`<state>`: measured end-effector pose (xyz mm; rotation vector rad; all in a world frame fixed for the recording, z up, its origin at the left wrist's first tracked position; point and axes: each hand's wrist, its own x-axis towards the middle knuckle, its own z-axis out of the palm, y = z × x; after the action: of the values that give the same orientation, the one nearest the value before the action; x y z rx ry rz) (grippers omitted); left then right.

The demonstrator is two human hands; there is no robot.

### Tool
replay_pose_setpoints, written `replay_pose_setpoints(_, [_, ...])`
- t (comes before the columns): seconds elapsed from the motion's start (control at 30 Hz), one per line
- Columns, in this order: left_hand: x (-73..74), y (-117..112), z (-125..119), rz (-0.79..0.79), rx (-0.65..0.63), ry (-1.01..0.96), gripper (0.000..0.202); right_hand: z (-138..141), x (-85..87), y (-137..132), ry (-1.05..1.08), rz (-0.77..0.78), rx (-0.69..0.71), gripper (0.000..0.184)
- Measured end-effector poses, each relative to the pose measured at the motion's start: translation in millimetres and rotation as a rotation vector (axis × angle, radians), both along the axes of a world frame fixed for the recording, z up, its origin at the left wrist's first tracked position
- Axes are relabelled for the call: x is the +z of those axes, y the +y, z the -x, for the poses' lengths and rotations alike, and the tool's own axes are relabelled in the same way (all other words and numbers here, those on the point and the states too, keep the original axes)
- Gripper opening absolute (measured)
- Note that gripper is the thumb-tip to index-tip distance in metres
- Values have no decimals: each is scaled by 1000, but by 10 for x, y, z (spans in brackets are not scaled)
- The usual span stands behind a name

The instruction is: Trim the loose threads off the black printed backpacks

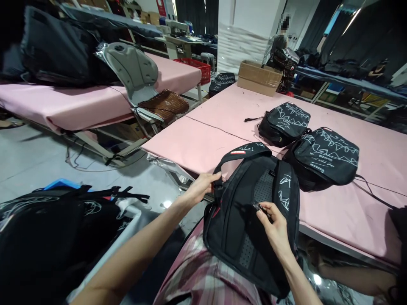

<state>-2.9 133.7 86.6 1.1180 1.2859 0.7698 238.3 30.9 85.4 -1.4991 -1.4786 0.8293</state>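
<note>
A black backpack rests against the table edge and my lap, its padded back panel with grey mesh facing me. White scribble patterns and a red label mark its shoulder straps. My left hand is closed on the lower end of the left strap, near its buckle. Over the middle of the back panel, my right hand pinches a small dark tool with a shiny tip. The fingers partly cover it, so its exact kind is unclear.
Two patterned black backpacks lie on the pink table, with a cardboard box at its far end. A chair stands left, between tables. Black bags fill the lower left. A person stands behind; another person's arm shows lower right.
</note>
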Motion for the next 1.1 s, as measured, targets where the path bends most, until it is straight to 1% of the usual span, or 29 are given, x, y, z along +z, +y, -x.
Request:
replay_pose_setpoints(0.07, [35, -42, -108, 150, 18, -302, 45, 18, 8, 88, 4, -1, 9, 22])
replay_pose_setpoints(0.1, [50, -62, -139, 196, 34, -382, 44, 34, 6, 133, -18, -1, 21, 21])
replay_pose_setpoints(0.13, [62, -78, -155, 207, 43, -401, 43, 56, 1, 178, -52, -4, 41, 21])
replay_pose_setpoints(0.2, [76, -104, -149, 180, 35, -389, 43, 112, -9, 268, -148, -37, 107, 18])
replay_pose_setpoints(0.3, [85, -127, -108, 149, 4, -356, 45, 215, -4, 408, -304, -169, 201, 15])
replay_pose_setpoints(0.47, [107, -127, -108, 183, 7, -344, 48, 356, 42, 619, -499, -422, 264, 14])
replay_pose_setpoints(0.53, [118, -115, -119, 217, 28, -365, 47, 386, 52, 669, -554, -494, 280, 12])
replay_pose_setpoints(0.6, [130, -104, -122, 241, 35, -387, 45, 406, 62, 696, -596, -532, 306, 9])
replay_pose_setpoints(0.7, [152, -99, -111, 249, 14, -394, 43, 430, 89, 714, -633, -541, 357, 7])
replay_pose_setpoints(0.87, [167, -101, -82, 226, -15, -397, 44, 475, 133, 772, -638, -506, 406, 7])
replay_pose_setpoints(1.1, [48, -78, -50, 301, -8, -474, 38, 464, 123, 878, -575, -458, 496, 8])
